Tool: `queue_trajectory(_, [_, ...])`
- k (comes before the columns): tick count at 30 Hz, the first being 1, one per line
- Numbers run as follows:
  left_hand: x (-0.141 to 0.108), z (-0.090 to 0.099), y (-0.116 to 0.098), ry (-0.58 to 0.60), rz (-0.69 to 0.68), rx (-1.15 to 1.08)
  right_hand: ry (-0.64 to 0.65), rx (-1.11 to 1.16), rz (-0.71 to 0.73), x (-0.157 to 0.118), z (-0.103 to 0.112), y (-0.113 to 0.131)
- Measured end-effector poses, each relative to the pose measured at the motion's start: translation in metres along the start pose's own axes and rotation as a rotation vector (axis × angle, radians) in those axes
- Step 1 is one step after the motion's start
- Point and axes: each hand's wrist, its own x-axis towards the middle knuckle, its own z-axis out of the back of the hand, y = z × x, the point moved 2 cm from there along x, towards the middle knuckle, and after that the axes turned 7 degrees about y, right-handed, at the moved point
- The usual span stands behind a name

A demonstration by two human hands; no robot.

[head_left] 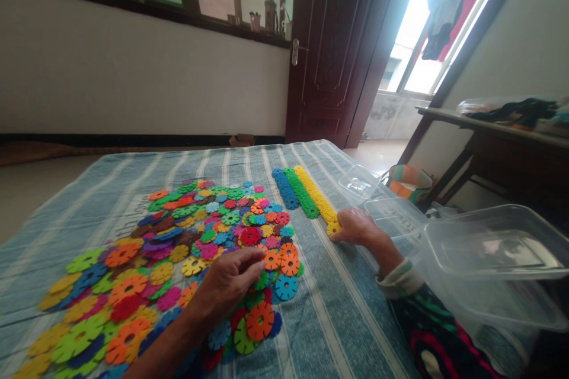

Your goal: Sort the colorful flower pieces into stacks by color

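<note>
Colourful notched plastic discs (128, 290), the snowflake building kind, lie in a wide loose pile on a striped cloth (320, 308). My left hand (233, 275) is over the pile's right side, with thumb and fingers drawn together close to orange discs (272, 259); whatever they may hold is hidden. To the right, overlapping discs form a blue row (285, 188), a green row (302, 192) and a longer yellow row (315, 192). At the near end of the yellow row, my right hand (358, 228) has curled fingers on a yellow disc (332, 228).
Clear plastic containers (493, 243) stand along the right, with a smaller one (359, 182) near the cloth's far right edge. A desk (498, 121) holding various items is against the right wall. Beyond the cloth are a dark red door (331, 41) and a white wall (146, 71).
</note>
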Motion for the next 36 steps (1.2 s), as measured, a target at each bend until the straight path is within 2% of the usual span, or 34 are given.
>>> queue_trajectory(6, [0.0, 0.0, 0.001, 0.028, -0.005, 0.002, -0.024, 0.104, 0.049, 0.004, -0.001, -0.01])
queue_trajectory(15, [0.002, 0.0, 0.0, 0.032, 0.032, -0.003, 0.005, 0.252, 0.007, 0.016, -0.007, -0.031])
queue_trajectory(25, [0.002, 0.0, 0.001, 0.04, 0.0, 0.057, -0.027, 0.234, -0.067, 0.017, -0.008, -0.029])
queue_trajectory(36, [0.004, -0.002, 0.008, 0.054, 0.006, 0.025, -0.013, 0.065, -0.129, 0.011, -0.005, -0.012])
